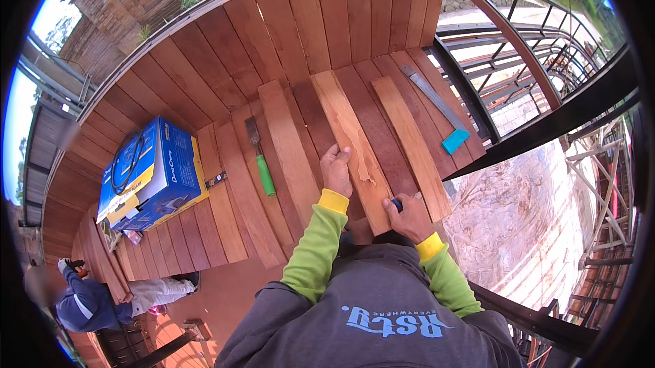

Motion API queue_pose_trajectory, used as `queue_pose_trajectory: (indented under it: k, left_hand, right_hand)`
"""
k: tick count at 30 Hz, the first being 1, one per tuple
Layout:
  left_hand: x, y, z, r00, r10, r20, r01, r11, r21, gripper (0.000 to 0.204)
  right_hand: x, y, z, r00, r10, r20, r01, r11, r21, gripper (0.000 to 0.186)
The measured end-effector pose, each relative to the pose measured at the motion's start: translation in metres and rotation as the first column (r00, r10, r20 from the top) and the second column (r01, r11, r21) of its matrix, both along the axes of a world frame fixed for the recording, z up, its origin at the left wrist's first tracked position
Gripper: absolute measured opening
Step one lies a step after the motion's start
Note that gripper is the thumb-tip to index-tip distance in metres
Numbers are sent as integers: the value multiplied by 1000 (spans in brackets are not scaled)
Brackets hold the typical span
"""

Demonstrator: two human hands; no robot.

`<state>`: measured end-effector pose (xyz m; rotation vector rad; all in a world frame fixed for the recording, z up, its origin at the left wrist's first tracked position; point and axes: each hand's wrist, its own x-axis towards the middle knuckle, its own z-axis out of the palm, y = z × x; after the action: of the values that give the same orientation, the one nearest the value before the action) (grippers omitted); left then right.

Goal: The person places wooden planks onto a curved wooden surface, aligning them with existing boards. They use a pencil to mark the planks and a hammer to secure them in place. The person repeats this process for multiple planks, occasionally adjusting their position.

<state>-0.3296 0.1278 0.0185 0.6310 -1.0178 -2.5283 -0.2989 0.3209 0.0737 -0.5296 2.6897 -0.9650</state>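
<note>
Two bare hands are at work on one loose pale plank (355,156), seen from the single head view. The left hand (337,171) lies flat on the plank's left edge, fingers spread and pressing down, holding nothing. The right hand (408,216) is closed around a small dark-blue object (396,204) at the plank's near right corner; what kind of tool or marker it is cannot be told.

The plank lies lengthwise on the reddish timber deck (225,47), between a darker board on its left and a second pale board (413,146) on its right. Its face shows a ragged, splintered patch just beside the left hand.

Judgement: the step in hand appears to be marking or trimming the near end while the board is held steady. The next move would call for firm downward pressure from the left hand and a controlled stroke from the right.

Nearby: a green-handled chisel (260,156) well left, a steel square with a teal handle (440,112) at right, a blue carton (153,173), and another person crouched at lower left (95,300).
</note>
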Motion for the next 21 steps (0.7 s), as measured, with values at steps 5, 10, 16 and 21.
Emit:
queue_pose_trajectory:
  k: [5, 10, 16, 21]
  left_hand:
    - [-14, -9, -17, 994, 40, 101, -39, 999, -18, 21]
    - [-27, -20, -33, 978, 86, 192, -58, 987, -147, 22]
    - [-26, -12, -35, 939, 170, 299, 70, 758, -649, 28]
    - [-19, -6, -57, 940, 267, 212, -36, 697, -717, 31]
  right_hand:
    - [29, 13, -27, 961, -47, 272, 121, 958, -259, 40]
    - [20, 2, -49, 967, -35, 254, 130, 921, -366, 40]
    - [11, 3, -63, 922, -41, 385, 237, 846, -478, 36]
    - [13, 9, -61, 910, -73, 407, 292, 812, -506, 32]
